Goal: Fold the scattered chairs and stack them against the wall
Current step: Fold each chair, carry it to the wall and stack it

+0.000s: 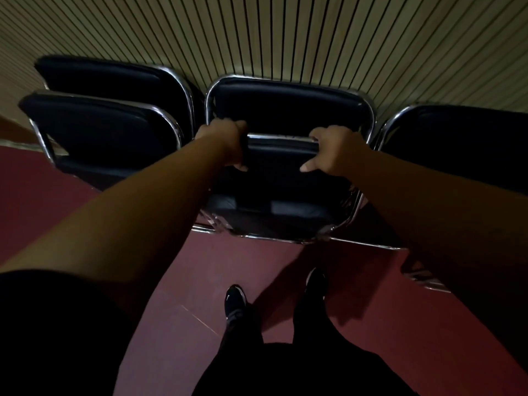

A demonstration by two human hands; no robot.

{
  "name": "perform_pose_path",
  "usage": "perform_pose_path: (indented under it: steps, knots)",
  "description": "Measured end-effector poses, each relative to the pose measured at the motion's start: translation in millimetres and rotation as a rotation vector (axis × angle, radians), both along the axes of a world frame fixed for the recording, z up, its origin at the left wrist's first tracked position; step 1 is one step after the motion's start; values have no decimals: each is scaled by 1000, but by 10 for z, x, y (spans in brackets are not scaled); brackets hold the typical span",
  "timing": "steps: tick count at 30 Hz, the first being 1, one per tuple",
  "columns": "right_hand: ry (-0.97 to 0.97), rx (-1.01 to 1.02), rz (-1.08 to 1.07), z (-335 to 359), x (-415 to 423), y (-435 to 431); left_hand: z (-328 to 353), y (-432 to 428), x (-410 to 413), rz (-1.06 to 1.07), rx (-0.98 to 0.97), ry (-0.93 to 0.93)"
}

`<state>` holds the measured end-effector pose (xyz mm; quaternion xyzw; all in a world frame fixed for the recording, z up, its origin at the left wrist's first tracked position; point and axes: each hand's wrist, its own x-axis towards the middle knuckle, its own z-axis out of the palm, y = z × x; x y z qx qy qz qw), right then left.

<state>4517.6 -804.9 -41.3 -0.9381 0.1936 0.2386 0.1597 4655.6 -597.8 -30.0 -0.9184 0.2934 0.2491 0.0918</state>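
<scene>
In the head view, our left grip (225, 144) and right grip (333, 151) each curl round the chrome top rail (283, 137) of the folded chair (281, 181). It stands on the red floor (200, 270), just before the stacked chair (285, 104) at the slatted wall (285, 32). We judge it stiff, fairly heavy and slick on the chrome. It is best held near the rail's ends.
</scene>
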Motion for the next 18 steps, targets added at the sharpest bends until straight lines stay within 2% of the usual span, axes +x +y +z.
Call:
perform_pose_path:
  steps: [18]
  knots:
    - [-58, -102, -3, -231, 167, -192, -338, -253, 289, -117, -63, -149]
